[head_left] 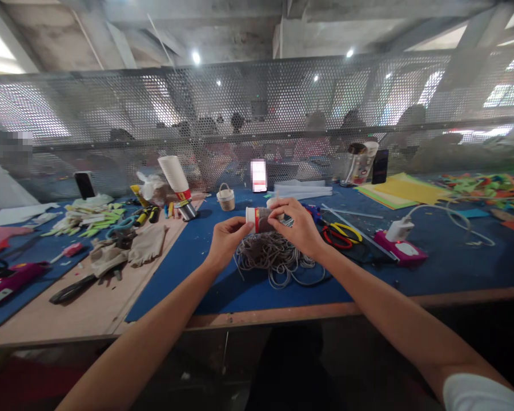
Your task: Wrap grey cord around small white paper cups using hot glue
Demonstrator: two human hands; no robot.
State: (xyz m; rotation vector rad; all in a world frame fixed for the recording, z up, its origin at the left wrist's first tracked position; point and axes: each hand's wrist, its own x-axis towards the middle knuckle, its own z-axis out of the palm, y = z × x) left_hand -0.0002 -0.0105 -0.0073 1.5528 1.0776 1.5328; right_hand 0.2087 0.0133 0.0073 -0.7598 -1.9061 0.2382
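Observation:
Both my hands hold a small paper cup on its side above the blue mat; the cup is white with a red band and partly wrapped in grey cord. My left hand grips its rim end with closed fingers. My right hand is closed over the other end, fingers pressing the cord against the cup. A loose tangle of grey cord lies on the mat right below my hands.
Red-and-yellow scissors and a pink glue gun with a white plug lie to the right. A stack of paper cups, a small cup basket, gloves and tools lie left. Yellow sheets and a perforated metal screen stand behind.

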